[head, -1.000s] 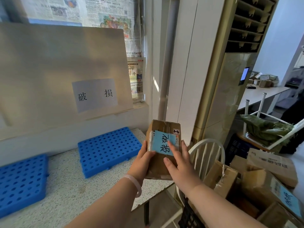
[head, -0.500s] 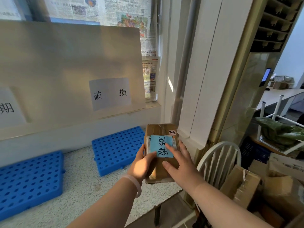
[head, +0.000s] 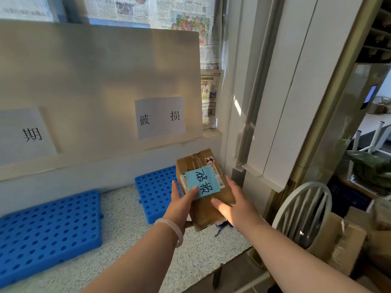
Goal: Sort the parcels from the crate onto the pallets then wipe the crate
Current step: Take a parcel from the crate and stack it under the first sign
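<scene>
At the lower left of the frame I see a blue perforated pallet (head: 48, 227) lying flat on the speckled counter (head: 131, 233). Above it a white board (head: 95, 77) leans against the wall, and a paper sign reading 期 (head: 25, 134) is stuck at the board's left edge. Newspaper sheets (head: 148, 9) cover the window along the top of the frame. Further right on the board is a second paper sign reading 破损 (head: 160, 117), and directly below it, at centre frame, sits a second blue pallet (head: 154, 191), apart from the first with bare counter between them.

My left hand (head: 182, 203), with a pale bracelet (head: 172, 228) on the wrist, grips the left side of a brown taped cardboard parcel (head: 203, 212), its thumb pressing on the corner of a blue note (head: 202, 182) handwritten 破损. A small white tag marked 2-4 (head: 209, 160) sits near the parcel's far corner. My right hand (head: 234, 206) clasps the parcel's right side, thumb laid across its top. The parcel is held over the right edge of the second pallet, tilted slightly; I cannot tell whether its underside touches the pallet.

At the lower right are a white spindle-back chair (head: 304, 210) and cardboard boxes (head: 338, 246).
</scene>
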`<action>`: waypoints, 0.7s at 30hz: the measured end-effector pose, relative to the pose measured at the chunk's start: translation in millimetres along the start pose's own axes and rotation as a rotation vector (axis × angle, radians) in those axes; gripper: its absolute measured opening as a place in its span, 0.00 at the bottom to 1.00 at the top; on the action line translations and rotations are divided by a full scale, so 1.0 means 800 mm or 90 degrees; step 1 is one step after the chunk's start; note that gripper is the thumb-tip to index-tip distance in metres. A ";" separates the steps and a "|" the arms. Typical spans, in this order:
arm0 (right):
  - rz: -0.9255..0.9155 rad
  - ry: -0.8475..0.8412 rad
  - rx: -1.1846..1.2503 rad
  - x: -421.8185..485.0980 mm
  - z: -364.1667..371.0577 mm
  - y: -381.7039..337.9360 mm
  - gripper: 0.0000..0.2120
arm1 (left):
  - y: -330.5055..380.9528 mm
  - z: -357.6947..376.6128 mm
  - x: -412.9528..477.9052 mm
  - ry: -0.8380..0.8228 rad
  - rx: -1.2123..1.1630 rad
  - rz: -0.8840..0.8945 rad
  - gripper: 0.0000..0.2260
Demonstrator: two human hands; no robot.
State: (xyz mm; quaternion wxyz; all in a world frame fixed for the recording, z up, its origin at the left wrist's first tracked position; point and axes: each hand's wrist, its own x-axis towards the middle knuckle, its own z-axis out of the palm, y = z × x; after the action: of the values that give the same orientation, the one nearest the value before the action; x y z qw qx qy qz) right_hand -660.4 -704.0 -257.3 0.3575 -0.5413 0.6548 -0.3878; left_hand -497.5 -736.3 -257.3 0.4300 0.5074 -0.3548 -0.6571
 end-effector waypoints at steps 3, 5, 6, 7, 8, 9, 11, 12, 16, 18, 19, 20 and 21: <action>0.029 0.063 0.061 0.003 0.014 -0.009 0.47 | -0.001 -0.010 0.002 0.030 -0.080 -0.002 0.42; 0.068 0.069 0.160 0.006 0.025 -0.013 0.52 | -0.002 -0.011 0.003 0.027 -0.111 -0.005 0.41; 0.083 0.064 0.230 0.007 0.029 -0.013 0.52 | -0.003 -0.010 0.003 0.015 -0.109 -0.003 0.41; 0.095 0.061 0.288 0.010 0.034 -0.012 0.51 | -0.005 -0.010 0.004 0.001 -0.098 -0.001 0.41; 0.105 0.061 0.318 0.010 0.036 -0.012 0.49 | -0.006 -0.011 0.004 -0.007 -0.081 0.001 0.42; 0.108 0.062 0.320 0.011 0.038 -0.011 0.46 | -0.007 -0.014 0.006 -0.006 -0.059 0.003 0.43; 0.107 0.056 0.305 0.012 0.040 -0.009 0.44 | -0.009 -0.023 0.010 0.007 -0.018 0.017 0.45; 0.107 0.050 0.304 0.012 0.039 -0.010 0.45 | -0.007 -0.029 0.012 0.019 -0.007 0.029 0.46; 0.105 0.007 0.331 0.014 0.036 -0.012 0.48 | 0.004 -0.061 0.022 0.103 0.013 0.116 0.53; 0.104 -0.023 0.323 0.013 0.037 -0.013 0.49 | 0.008 -0.076 0.025 0.118 0.039 0.174 0.52; 0.105 -0.030 0.313 0.013 0.038 -0.013 0.49 | 0.009 -0.082 0.026 0.114 0.057 0.187 0.51; 0.106 -0.034 0.302 0.014 0.041 -0.012 0.50 | 0.009 -0.087 0.026 0.111 0.070 0.197 0.50; 0.106 -0.032 0.293 0.015 0.045 -0.012 0.50 | 0.008 -0.091 0.027 0.110 0.074 0.192 0.50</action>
State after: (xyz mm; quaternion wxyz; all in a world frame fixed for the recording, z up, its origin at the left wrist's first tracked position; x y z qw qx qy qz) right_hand -626.0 -721.2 -265.5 0.5183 -0.3992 0.5826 -0.4823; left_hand -427.9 -760.6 -276.4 0.5224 0.5270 -0.4257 -0.5178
